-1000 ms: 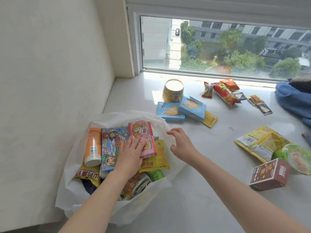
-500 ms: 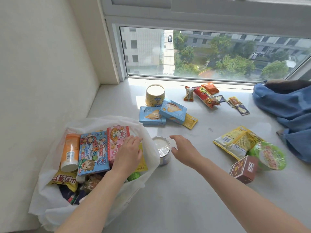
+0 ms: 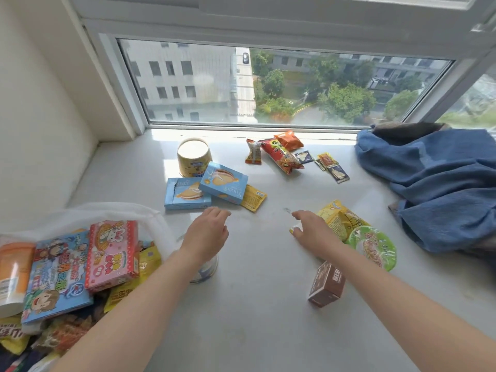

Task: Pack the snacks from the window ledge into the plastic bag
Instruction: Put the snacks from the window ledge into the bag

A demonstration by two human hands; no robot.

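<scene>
The white plastic bag (image 3: 150,213) sits at the lower left, holding a pink box (image 3: 112,253), a blue cartoon box (image 3: 59,275) and an orange tube (image 3: 13,272). My left hand (image 3: 206,234) hovers open above a small white can (image 3: 205,271), just short of two blue biscuit boxes (image 3: 222,182). My right hand (image 3: 312,230) reaches out open beside a yellow snack pouch (image 3: 339,217). A green bowl (image 3: 373,247) and a brown box (image 3: 326,284) lie next to that arm. A yellow tub (image 3: 193,157) stands behind the blue boxes.
Small red and orange packets (image 3: 279,155) and sachets lie near the window. A blue cloth (image 3: 434,186) is heaped at the right. The white wall (image 3: 35,130) closes the left side of the ledge (image 3: 257,304).
My left hand left the pink box in the bag and moved right and forward over the ledge. My right hand moved right toward the yellow pouch. The view shifted right.
</scene>
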